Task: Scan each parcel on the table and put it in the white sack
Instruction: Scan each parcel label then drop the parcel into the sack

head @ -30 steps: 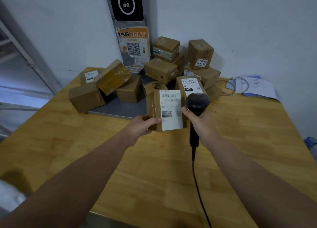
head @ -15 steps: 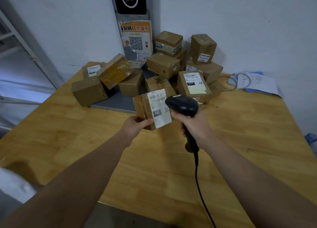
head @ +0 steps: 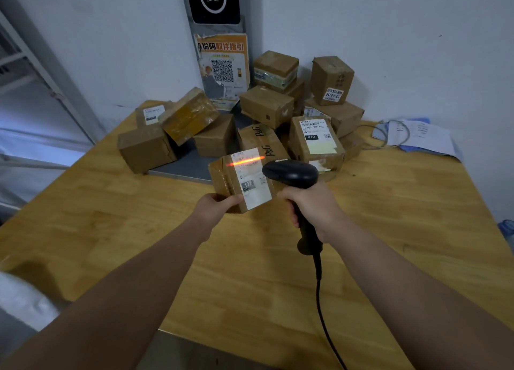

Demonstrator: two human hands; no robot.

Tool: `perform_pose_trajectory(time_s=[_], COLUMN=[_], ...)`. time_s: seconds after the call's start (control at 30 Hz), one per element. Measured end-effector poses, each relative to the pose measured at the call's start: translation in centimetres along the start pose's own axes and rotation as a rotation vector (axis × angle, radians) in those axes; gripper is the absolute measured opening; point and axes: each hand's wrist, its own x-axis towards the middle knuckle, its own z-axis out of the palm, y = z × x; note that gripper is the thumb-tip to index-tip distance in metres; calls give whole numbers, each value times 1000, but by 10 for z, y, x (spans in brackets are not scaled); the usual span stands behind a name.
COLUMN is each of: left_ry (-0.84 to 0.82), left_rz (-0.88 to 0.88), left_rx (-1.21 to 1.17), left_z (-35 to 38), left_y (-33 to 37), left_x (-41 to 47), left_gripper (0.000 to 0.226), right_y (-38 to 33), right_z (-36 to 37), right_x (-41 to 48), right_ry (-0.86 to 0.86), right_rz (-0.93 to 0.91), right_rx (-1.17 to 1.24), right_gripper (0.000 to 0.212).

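While the left hand (head: 214, 208) grips a parcel (head: 226, 181) by its lower edge above the table (head: 133, 219), the right hand (head: 313, 206) is wrapped round the handle of a scanner (head: 292, 173) at the parcel's 3 o'clock, its red line (head: 244, 161) lying across the label (head: 254, 187). Heaped boxes (head: 267, 106) crowd 12 o'clock just behind; papers (head: 421, 137) lie at 2 o'clock, the white sack (head: 22, 300) at 8 o'clock.

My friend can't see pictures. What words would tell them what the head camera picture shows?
A person's left hand holds a small cardboard parcel while the right hand points a black scanner at its label, where an orange line glows. More brown parcels are piled behind on the wooden table, and a white sack shows at lower left.
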Motion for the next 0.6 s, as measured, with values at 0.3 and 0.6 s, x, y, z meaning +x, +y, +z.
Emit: perform_pose_trajectory(time_s=[0.3, 0.6], left_ry=[-44, -36], left_rz=[-107, -152], left_rx=[-136, -163], left_z=[2, 4], left_y=[-5, -8], left_x=[7, 6], left_gripper=[57, 59], right_y=[-15, -16], right_z=[-3, 1], right_x=[10, 10], right_ry=[-1, 2], right_rz=[21, 50], right_rx=[-16, -35], right_gripper=[21, 21])
